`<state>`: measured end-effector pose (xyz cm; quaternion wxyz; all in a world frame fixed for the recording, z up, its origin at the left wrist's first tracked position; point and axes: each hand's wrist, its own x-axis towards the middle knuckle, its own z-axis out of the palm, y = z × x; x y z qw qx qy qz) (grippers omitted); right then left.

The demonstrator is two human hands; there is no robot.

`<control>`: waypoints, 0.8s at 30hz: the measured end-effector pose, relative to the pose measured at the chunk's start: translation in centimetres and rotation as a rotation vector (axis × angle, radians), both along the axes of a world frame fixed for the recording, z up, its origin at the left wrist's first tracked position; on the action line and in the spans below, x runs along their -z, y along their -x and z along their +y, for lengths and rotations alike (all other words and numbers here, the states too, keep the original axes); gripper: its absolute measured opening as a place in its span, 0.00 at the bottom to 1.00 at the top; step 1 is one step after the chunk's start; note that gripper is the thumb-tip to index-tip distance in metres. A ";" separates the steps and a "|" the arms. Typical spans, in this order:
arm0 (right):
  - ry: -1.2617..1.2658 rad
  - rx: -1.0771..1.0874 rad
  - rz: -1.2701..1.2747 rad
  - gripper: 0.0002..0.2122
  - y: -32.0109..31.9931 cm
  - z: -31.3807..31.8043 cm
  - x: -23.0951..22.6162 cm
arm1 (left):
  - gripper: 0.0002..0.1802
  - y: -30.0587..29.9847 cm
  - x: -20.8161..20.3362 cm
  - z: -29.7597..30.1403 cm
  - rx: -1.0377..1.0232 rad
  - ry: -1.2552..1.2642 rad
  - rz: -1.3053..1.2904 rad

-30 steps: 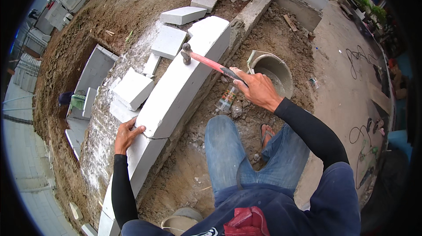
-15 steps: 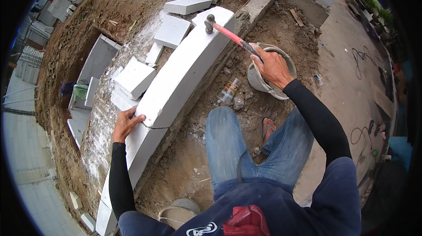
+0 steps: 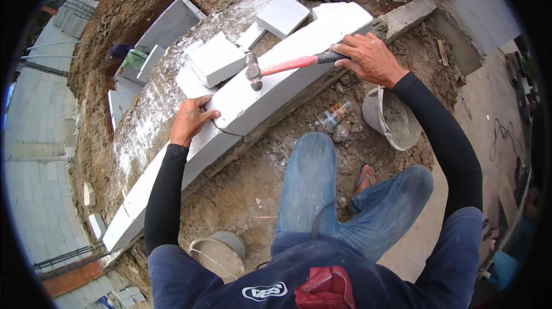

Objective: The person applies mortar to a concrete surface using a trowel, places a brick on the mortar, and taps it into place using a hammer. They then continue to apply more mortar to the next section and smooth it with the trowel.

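Note:
A row of white lightweight concrete blocks runs diagonally along a low grey footing. My left hand [image 3: 194, 121] rests at the joint between the long far block [image 3: 305, 90] and the nearer block [image 3: 198, 156], fingers reaching over the far block's end. A dark gap shows at that joint. In my right hand [image 3: 372, 57] is a ball-peen hammer [image 3: 287, 65], gripped by the black end of its red handle. Its metal head is over the far block's top, close to my left hand; whether it touches cannot be told.
Loose white block pieces [image 3: 217, 58] lie beyond the row. Two mortar buckets stand on the soil, one [image 3: 388, 119] beside my right arm and another [image 3: 221, 254] near my left side. A clear plastic bottle [image 3: 334, 114] lies near my knee. A pit [image 3: 167, 24] lies at far left.
The hammer head has come from the far end of the block toward the joint beside my left hand. My left hand stays at the joint. The whole view has shifted and turned.

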<state>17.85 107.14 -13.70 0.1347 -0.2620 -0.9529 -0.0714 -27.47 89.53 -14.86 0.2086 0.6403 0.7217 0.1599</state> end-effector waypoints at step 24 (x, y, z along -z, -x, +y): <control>0.674 1.357 0.736 0.24 -19.6 -36.0 3.5 | 0.27 -19.9 1.1 -6.3 0.180 -0.351 -0.476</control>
